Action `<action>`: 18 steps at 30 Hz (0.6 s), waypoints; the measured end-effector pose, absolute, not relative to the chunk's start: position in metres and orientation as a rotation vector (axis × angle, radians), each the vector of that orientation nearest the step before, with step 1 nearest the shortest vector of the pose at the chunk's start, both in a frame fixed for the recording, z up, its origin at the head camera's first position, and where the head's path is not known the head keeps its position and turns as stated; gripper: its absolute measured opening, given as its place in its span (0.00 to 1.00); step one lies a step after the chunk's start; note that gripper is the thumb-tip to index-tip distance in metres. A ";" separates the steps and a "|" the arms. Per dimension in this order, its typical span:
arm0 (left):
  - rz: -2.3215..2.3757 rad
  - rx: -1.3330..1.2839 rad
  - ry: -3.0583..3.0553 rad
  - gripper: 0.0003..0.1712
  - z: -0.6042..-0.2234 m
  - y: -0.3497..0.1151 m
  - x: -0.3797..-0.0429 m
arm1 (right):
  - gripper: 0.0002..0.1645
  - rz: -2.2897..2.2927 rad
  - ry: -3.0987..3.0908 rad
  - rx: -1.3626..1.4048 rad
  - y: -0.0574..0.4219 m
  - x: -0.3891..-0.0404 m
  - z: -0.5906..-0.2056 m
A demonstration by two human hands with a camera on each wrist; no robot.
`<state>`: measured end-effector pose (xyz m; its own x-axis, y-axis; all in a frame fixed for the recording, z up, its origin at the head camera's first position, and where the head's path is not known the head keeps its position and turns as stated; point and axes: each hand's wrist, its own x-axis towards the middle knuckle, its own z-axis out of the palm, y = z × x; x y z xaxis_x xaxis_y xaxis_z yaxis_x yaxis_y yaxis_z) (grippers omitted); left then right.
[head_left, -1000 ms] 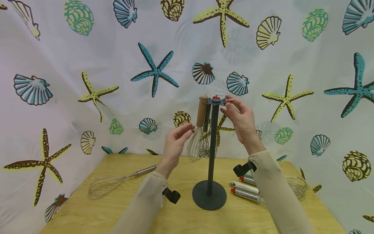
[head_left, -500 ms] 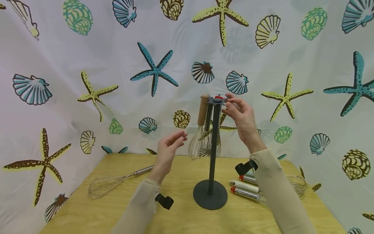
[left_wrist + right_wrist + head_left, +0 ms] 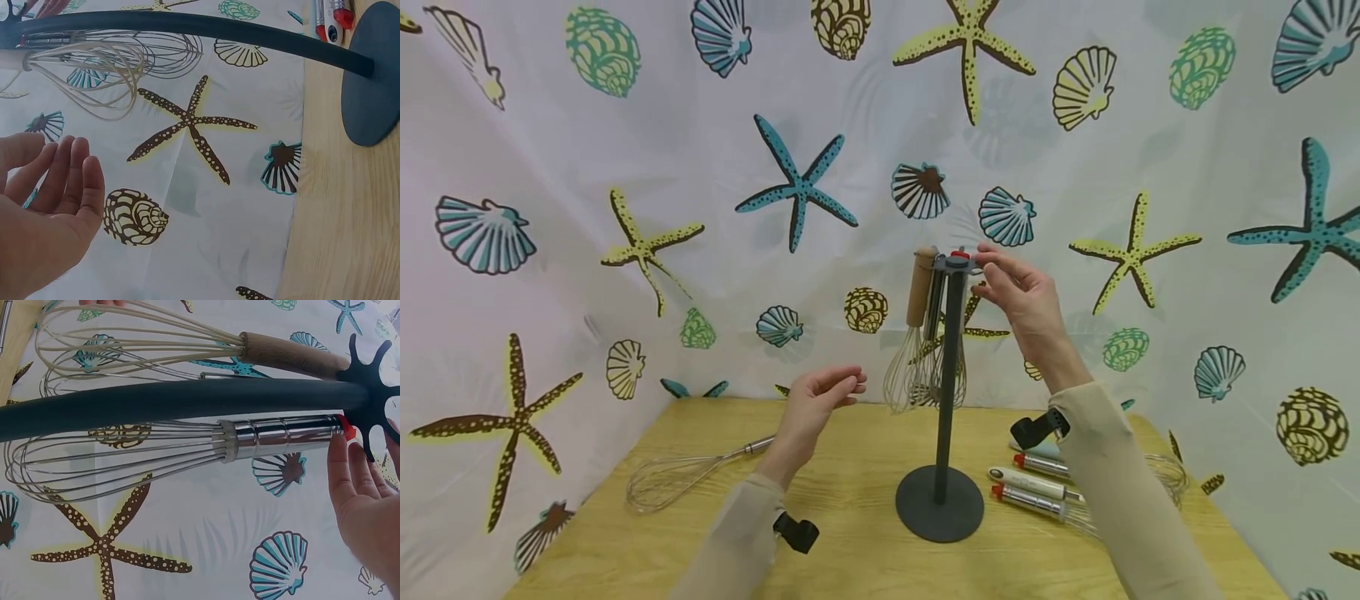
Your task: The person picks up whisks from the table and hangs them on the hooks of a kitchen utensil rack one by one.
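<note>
A dark whisk stand (image 3: 950, 383) with a round base rises from the table. From its pronged top (image 3: 369, 390) hang a whisk with a wooden handle (image 3: 290, 356) and a steel-handled whisk with a red end (image 3: 281, 432); another wire whisk is partly hidden behind the post. My right hand (image 3: 1033, 312) has its thumb and fingertips at a prong on the top's right side, pinching there beside the red end. My left hand (image 3: 812, 408) is held in the air left of the hanging whisks, fingers loosely bent, with nothing in it.
A large wire whisk (image 3: 677, 477) lies on the table (image 3: 850, 550) at the left. At the right lie several more whisks, among them one with a cream handle (image 3: 1026, 482), partly under my right forearm. A shell-and-starfish curtain (image 3: 820, 267) surrounds the table.
My left hand has moved down and left, away from the hanging whisks. The right hand stays at the stand's top, which has shifted slightly right, and the hanging whisks with it.
</note>
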<state>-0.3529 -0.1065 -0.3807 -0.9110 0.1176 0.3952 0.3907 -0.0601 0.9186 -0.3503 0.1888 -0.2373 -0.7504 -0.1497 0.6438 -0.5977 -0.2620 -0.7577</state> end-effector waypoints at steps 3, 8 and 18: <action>-2.076 -0.536 -2.043 0.18 -0.385 -0.112 -0.353 | 0.12 2.095 -1.684 0.908 0.190 -0.352 -0.236; -2.054 -0.524 -2.099 0.19 -0.389 -0.117 -0.354 | 0.06 2.099 -1.693 0.890 0.192 -0.352 -0.231; -2.064 -0.480 -2.110 0.20 -0.399 -0.131 -0.357 | 0.09 2.068 -1.704 0.858 0.191 -0.354 -0.232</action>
<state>-0.3570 -0.1310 -0.3989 -0.9373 0.1214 0.3266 0.3292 0.0016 0.9442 -0.3537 0.1907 -0.2317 -0.7658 -0.1226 0.6312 -0.5962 -0.2324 -0.7685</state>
